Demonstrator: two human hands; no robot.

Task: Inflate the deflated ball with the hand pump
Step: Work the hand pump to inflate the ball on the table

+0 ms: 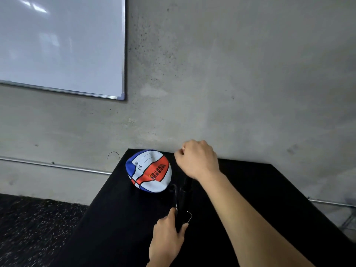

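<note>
Pumping stage: under way by the look of it, ball [149, 171] limp and creased, far from round.
Ball position: on the far left part of the black bench [123, 218], close to the wall, dented side up.
Pump [182, 207]: black, hard to separate from the black bench; body standing between the two hands, base end just beside the ball's near edge.
Hose or needle link: a thin dark loop near the ball's lower right edge; entry into the valve not visible, cannot tell if seated.
Left hand [167, 239]: low and near, fingers [185, 227] clamped around the lower pump body, steadying it.
Right hand [198, 159]: raised above the pump, fingers [178, 154] curled shut into a fist, presumably on the handle top; handle itself hidden under the hand.
Doing the stroke well: pushing straight down along the pump's axis, no sideways lean, full travel each time.
Steadying: keeping the lower grip firm so the base does not skate on the bench.
Risk: needle bending or slipping out if the ball rolls; worth checking the connection between strokes.
Progress cue: creases smoothing out, panels tightening.
</note>
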